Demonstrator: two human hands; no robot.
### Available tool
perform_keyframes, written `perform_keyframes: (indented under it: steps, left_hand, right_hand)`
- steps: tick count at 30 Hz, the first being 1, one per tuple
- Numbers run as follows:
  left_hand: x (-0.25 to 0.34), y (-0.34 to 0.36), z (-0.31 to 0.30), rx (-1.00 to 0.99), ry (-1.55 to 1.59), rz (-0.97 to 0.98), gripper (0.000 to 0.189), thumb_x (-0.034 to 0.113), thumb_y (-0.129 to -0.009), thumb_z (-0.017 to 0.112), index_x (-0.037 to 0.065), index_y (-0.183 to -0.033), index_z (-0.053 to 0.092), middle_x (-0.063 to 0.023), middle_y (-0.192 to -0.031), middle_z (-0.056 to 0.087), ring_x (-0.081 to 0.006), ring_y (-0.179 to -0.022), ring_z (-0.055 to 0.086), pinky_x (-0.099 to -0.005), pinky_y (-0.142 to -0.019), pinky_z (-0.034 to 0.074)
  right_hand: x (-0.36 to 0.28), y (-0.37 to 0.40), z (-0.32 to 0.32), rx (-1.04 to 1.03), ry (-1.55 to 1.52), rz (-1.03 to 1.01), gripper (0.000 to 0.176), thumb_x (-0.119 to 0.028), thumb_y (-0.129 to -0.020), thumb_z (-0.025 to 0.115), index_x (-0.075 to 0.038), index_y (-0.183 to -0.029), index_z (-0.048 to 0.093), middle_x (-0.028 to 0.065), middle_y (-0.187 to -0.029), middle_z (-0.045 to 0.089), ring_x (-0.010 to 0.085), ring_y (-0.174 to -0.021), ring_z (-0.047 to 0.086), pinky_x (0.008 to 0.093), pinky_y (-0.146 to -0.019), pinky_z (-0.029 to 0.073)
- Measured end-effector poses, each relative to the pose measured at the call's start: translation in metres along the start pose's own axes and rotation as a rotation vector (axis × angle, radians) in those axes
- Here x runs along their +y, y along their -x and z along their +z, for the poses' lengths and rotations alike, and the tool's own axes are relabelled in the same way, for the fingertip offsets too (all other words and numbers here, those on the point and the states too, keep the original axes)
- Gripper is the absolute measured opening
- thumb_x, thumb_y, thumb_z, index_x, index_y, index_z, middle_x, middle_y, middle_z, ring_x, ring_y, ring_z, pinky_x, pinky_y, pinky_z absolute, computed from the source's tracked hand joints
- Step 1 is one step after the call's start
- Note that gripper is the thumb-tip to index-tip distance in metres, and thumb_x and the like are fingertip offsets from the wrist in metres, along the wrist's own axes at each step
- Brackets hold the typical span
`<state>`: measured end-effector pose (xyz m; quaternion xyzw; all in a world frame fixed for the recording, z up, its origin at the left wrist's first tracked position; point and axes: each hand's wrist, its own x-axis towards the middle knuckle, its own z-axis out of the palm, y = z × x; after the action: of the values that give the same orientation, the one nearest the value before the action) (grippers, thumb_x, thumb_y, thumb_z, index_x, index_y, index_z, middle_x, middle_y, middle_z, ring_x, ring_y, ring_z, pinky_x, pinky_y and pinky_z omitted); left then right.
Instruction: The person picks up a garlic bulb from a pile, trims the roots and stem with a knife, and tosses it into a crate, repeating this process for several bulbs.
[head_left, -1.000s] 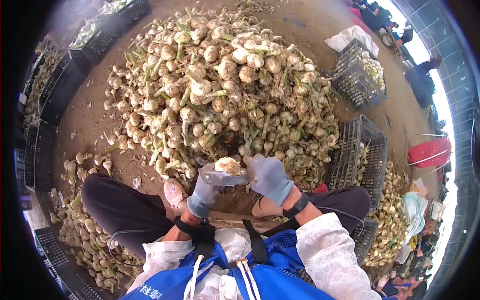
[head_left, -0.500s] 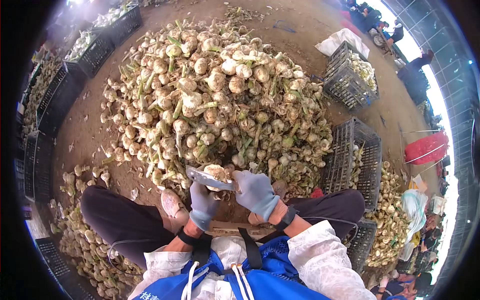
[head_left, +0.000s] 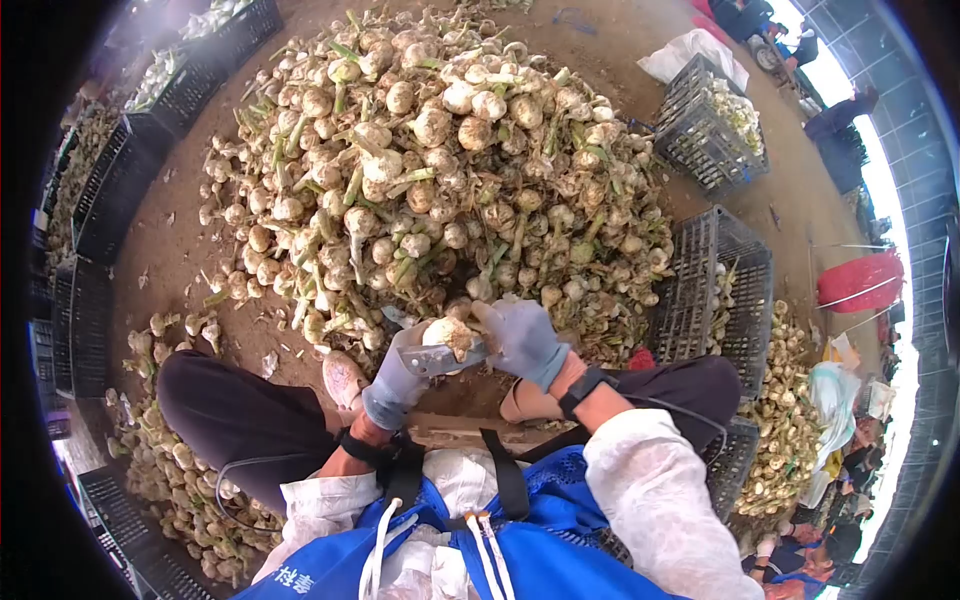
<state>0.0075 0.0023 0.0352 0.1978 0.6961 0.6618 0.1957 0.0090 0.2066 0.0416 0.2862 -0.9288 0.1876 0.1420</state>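
My left hand (head_left: 396, 376), in a grey glove, is closed around a garlic bulb (head_left: 452, 334) in front of the heap. My right hand (head_left: 522, 342), gloved the same way, grips a knife (head_left: 437, 359); the fingers hide its handle. The broad metal blade lies across the near side of the bulb and points toward my left hand. Just beyond both hands rises a large heap of garlic bulbs (head_left: 430, 190), many with short green or dry stalks.
Black crates (head_left: 712, 290) stand to the right, one (head_left: 712, 135) filled with garlic, and more crates (head_left: 110, 195) line the left. Loose garlic (head_left: 775, 440) lies at the right; another pile (head_left: 190, 490) lies by my left knee. Other people are at the far right.
The knife and bulb have turned in my hands; the blade has moved from the bulb's left side to its near side. My right hand has shifted slightly up and right.
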Motion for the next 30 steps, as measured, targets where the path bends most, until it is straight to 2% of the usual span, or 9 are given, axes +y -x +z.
perform_keyframes:
  steps: [3,6,9,11,15,19,22,25,30]
  left_hand:
    - [0.011,0.008,-0.006,0.01,0.708,-0.286,0.031,0.005,-0.077,0.062,-0.006,-0.105,0.054,-0.0099,-0.098,0.064,-0.0189,-0.089,0.062,-0.0287,-0.083,0.047]
    - [0.049,0.025,-0.014,0.081,0.179,0.093,0.032,-0.002,-0.074,0.063,-0.006,-0.106,0.056,-0.0086,-0.094,0.066,-0.0132,-0.086,0.061,-0.0271,-0.076,0.049]
    - [0.001,0.002,-0.019,0.289,-0.068,-0.044,0.03,0.0,-0.07,0.065,0.003,-0.1,0.061,-0.0089,-0.085,0.068,-0.0166,-0.079,0.065,-0.0283,-0.069,0.049]
    - [-0.002,-0.005,-0.013,0.289,-0.624,-0.034,0.032,0.008,-0.065,0.065,0.011,-0.096,0.062,-0.0109,-0.079,0.065,-0.0341,-0.076,0.062,-0.0361,-0.065,0.05]
    - [0.017,-0.011,-0.005,0.091,-1.013,-0.119,0.046,0.008,-0.064,0.064,0.015,-0.11,0.057,-0.0096,-0.082,0.06,-0.0272,-0.084,0.061,-0.0364,-0.078,0.047]
    - [0.017,-0.014,-0.016,0.739,-1.132,0.365,0.051,0.001,-0.07,0.062,0.005,-0.119,0.049,-0.0145,-0.111,0.051,-0.026,-0.099,0.056,-0.0356,-0.084,0.046]
    - [-0.02,-0.02,0.0,0.339,0.498,-0.099,0.038,0.005,-0.078,0.064,-0.002,-0.114,0.053,-0.0078,-0.104,0.059,-0.0158,-0.09,0.058,-0.0255,-0.078,0.046]
    - [-0.019,-0.016,-0.001,0.447,0.27,-0.108,0.017,0.001,-0.078,0.059,-0.002,-0.094,0.063,-0.0026,-0.082,0.064,-0.0082,-0.077,0.056,-0.0233,-0.071,0.046]
    - [-0.021,-0.016,-0.017,0.303,-0.443,-0.075,0.022,0.004,-0.07,0.066,0.002,-0.092,0.066,-0.0073,-0.079,0.066,-0.0143,-0.076,0.062,-0.0283,-0.073,0.048]
  right_hand:
    - [0.028,0.005,0.007,-0.212,0.055,0.323,0.028,-0.017,-0.069,0.062,-0.006,-0.095,0.059,0.013,-0.072,0.06,0.0298,-0.065,0.061,0.0398,-0.055,0.048]
    - [0.097,0.023,-0.01,-0.504,0.202,1.024,0.022,-0.02,-0.081,0.059,-0.001,-0.075,0.068,0.0162,-0.074,0.067,0.0238,-0.064,0.066,0.0337,-0.06,0.053]
    - [0.049,-0.006,-0.006,-0.048,-0.487,1.007,0.02,-0.018,-0.081,0.06,0.0,-0.08,0.068,0.0134,-0.079,0.068,0.0211,-0.07,0.066,0.0332,-0.063,0.052]
    - [0.011,-0.012,0.007,-0.05,-0.43,0.374,0.022,-0.023,-0.083,0.063,-0.002,-0.087,0.068,0.0113,-0.091,0.068,0.0183,-0.08,0.064,0.0279,-0.07,0.051]
    - [-0.035,-0.017,0.031,-0.066,-1.077,0.727,0.028,-0.028,-0.085,0.062,-0.001,-0.094,0.065,0.0056,-0.092,0.065,0.0166,-0.079,0.063,0.028,-0.07,0.052]
    - [-0.012,-0.004,0.042,0.052,-1.91,1.178,0.03,-0.028,-0.092,0.05,-0.001,-0.099,0.062,0.0035,-0.089,0.064,0.0139,-0.077,0.061,0.0261,-0.067,0.05]
    - [-0.032,0.0,0.06,0.112,-1.582,1.0,0.033,-0.029,-0.093,0.045,0.001,-0.095,0.06,0.0044,-0.084,0.062,0.0115,-0.069,0.056,0.0248,-0.06,0.046]
    - [-0.029,-0.003,0.038,-0.06,-0.807,1.025,0.034,-0.033,-0.081,0.064,0.002,-0.084,0.065,0.005,-0.058,0.057,0.0105,-0.058,0.053,0.0291,-0.052,0.042]
    - [-0.032,-0.036,-0.028,-0.101,-0.33,0.545,0.022,-0.022,-0.077,0.063,-0.006,-0.092,0.066,0.0111,-0.064,0.061,0.0255,-0.058,0.06,0.0333,-0.053,0.046]
